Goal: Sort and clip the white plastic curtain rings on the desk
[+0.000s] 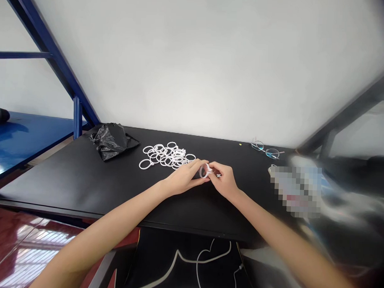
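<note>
Head view shows the white ring (201, 173) between both hands above the black table (115, 183), just right of the pile (180, 152); it looks light, smooth and thin, probably springy plastic, best taken by its rim or the thicker tab. Left hand (185, 176) curls its fingers and thumb on opposite sides of the rim, while right hand (225, 178) pinches near the tab, thumb and forefinger together on it. Both forearms reach forward and inward, wrists slightly bent.

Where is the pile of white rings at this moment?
In the head view, the pile of white rings lies on the black tabletop, left of the picture's middle, between the crumpled black bag and the left hand.
</note>
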`<state>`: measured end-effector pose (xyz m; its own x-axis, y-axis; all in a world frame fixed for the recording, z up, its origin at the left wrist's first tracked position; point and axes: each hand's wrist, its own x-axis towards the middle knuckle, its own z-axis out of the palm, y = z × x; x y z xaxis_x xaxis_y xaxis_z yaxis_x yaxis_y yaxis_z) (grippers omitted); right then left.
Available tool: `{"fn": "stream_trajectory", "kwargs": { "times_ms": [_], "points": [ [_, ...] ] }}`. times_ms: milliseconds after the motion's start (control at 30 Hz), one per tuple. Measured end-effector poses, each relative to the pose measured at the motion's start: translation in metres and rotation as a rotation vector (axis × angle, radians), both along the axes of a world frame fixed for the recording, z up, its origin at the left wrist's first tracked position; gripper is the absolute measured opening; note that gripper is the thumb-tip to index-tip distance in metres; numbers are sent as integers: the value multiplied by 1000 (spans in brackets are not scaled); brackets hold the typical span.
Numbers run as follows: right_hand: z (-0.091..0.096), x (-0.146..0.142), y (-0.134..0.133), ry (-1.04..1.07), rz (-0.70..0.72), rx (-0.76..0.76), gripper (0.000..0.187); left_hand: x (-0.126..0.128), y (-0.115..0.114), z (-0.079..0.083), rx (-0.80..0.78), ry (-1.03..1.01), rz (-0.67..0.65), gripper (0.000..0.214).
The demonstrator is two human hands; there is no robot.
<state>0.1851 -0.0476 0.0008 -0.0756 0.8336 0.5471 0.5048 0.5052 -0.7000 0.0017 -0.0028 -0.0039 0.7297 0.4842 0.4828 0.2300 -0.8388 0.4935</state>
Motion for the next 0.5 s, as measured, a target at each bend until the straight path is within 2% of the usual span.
{"fn": "stream_trajectory", "kwargs": {
  "times_ms": [167,267,500],
  "points": [
    [8,10,-4,8,82,104,17,-3,6,2,-128,-80,65,42],
    [10,10,-4,-35,101,171,11,-6,8,6,-167,-136,53,43],
    [8,9,-4,130,191,35,7,-10,13,11,-340,-191,-41,38]
  ]
}}
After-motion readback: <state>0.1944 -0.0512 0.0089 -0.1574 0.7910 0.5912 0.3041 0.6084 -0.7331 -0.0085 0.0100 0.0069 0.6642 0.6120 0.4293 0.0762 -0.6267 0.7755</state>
